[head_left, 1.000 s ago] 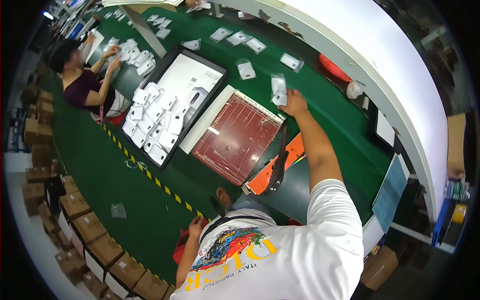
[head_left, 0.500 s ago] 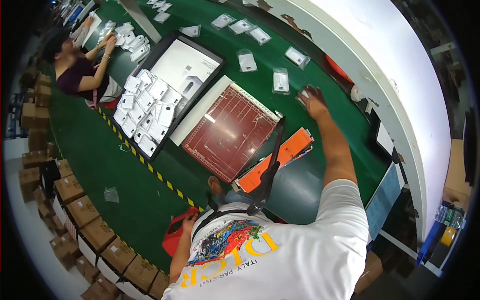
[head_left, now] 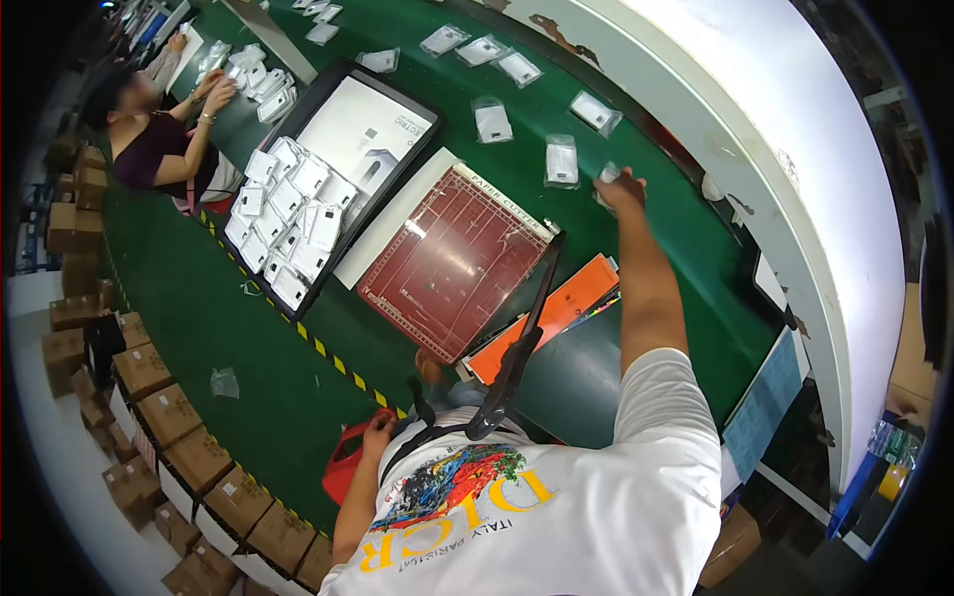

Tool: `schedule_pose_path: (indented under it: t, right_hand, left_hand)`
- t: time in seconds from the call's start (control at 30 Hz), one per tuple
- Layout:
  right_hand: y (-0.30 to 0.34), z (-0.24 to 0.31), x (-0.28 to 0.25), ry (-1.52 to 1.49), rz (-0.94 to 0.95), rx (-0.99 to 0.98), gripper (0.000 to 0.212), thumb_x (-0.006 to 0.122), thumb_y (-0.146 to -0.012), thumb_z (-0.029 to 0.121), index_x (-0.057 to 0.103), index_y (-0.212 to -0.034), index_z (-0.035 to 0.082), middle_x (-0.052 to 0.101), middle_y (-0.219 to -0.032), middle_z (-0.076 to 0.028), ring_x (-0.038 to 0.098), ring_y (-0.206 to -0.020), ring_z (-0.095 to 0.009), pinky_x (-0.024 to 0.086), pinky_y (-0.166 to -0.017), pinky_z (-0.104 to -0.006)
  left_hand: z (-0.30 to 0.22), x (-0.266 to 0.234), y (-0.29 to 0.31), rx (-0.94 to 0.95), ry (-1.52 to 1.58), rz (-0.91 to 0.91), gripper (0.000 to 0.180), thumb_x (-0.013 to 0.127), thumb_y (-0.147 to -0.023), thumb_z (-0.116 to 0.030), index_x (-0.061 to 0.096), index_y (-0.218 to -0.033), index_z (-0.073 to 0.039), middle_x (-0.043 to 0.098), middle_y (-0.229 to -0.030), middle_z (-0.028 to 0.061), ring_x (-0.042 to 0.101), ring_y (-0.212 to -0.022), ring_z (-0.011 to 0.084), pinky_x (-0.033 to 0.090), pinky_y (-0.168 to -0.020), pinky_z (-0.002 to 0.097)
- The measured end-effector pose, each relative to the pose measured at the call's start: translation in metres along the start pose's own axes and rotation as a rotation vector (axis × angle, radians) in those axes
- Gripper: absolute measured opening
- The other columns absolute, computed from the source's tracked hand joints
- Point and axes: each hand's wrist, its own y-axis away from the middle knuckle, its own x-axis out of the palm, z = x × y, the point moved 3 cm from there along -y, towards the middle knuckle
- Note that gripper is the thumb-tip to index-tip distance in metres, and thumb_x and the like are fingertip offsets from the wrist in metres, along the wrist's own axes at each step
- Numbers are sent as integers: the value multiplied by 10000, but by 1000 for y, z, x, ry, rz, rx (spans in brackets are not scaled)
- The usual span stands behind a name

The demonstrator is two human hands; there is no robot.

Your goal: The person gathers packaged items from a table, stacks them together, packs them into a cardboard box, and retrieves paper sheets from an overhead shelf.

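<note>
My right hand (head_left: 623, 191) is stretched out over the green conveyor belt, its fingers closed on a clear plastic bag with a white item (head_left: 605, 185) inside, largely covered by the hand. Just left of it lies another bagged white packet (head_left: 561, 162), flat on the belt. My left hand (head_left: 380, 427) hangs low by my waist, next to a red plastic stool (head_left: 343, 467); its fingers are too small to read. In front of me lies a dark red paper cutter (head_left: 447, 268), its black blade arm (head_left: 517, 368) along the right side.
A black tray (head_left: 432, 114) left of the cutter holds a pile of white packets (head_left: 288, 209). Several bagged packets (head_left: 492, 120) lie along the belt. Orange folder (head_left: 571, 295) sits under the blade arm. A co-worker (head_left: 154, 149) handles packets at far left. Cardboard boxes (head_left: 164, 412) line the floor.
My right hand has drawn slightly left and its fingers have closed round the bagged white item, which now shows more at its left side. My left hand stays by the stool.
</note>
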Motion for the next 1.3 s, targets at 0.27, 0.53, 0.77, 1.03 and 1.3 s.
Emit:
schedule_pose_path:
  t: [0.27, 0.53, 0.77, 1.03, 1.3]
  right_hand:
    - [2, 84, 30, 63, -101, -311, 904, 723, -731, 507, 365, -1438, 73, 383, -1416, -291, 503, -1245, -431, 476, -1010, -482]
    - [8, 157, 38, 94, -119, -416, 894, 734, -735, 495, 365, -1435, 79, 414, -1382, -325, 480, -1248, -470, 464, -1016, -497]
    - [-8, 234, 67, 61, -102, -578, 842, 734, -740, 465, 401, -1418, 91, 402, -1397, -320, 455, -1275, -458, 460, -1011, -518]
    - [-44, 237, 65, 122, -112, -612, 790, 722, -738, 487, 472, -1337, 37, 559, -1259, -255, 526, -1199, -409, 439, -1007, -480]
    - [-83, 124, -68, 190, -395, -666, 967, 813, -683, 341, 331, -1482, 87, 500, -1336, -196, 512, -1218, -388, 458, -1014, -470]
  left_hand:
    - [-11, 4, 26, -98, -37, -35, 424, 701, -895, -270, 637, -1188, 30, 692, -1116, 150, 643, -1022, 202, 484, -911, 303]
    - [-16, 9, 41, -124, -39, -77, 433, 697, -883, -254, 629, -1232, -7, 691, -1141, 156, 646, -1057, 220, 480, -935, 306]
    - [13, 14, 39, -127, 29, -98, 454, 705, -870, -314, 646, -1209, -17, 696, -1144, 161, 655, -1077, 237, 484, -950, 320]
    - [-12, 20, 54, -150, 100, -151, 426, 705, -897, -261, 629, -1209, 18, 693, -1126, 151, 649, -1037, 215, 489, -926, 321]
    - [-11, 23, 61, -180, 63, -135, 435, 708, -902, -260, 611, -1218, 21, 688, -1108, 137, 642, -1011, 206, 494, -912, 317]
